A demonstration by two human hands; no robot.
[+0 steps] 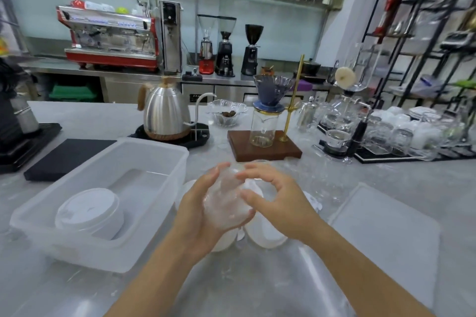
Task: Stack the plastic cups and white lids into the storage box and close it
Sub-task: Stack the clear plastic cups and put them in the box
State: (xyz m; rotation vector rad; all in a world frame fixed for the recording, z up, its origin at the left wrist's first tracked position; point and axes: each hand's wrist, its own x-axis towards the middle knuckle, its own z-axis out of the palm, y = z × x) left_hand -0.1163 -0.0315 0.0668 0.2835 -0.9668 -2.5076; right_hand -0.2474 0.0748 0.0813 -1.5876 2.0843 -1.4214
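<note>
A clear plastic cup point(224, 201), blurred by motion, sits between both hands above the counter. My left hand point(198, 216) cups it from below and the left. My right hand point(278, 201) pinches its upper right side with thumb and fingers. The translucent storage box point(108, 247) stands open at the left, with a stack of white lids point(88, 210) in its near end. More white lids point(268, 235) lie on the counter under my hands. The box's flat lid point(386, 234) rests on the counter at the right. More clear cups point(327, 183) lie faintly beyond my right hand.
A black mat point(69, 157) lies behind the box. Further back stand a steel kettle point(164, 113) on a black base, a glass dish point(226, 113), a pour-over stand point(265, 147) on a wooden board, and several glasses point(401, 134) on a tray at the right.
</note>
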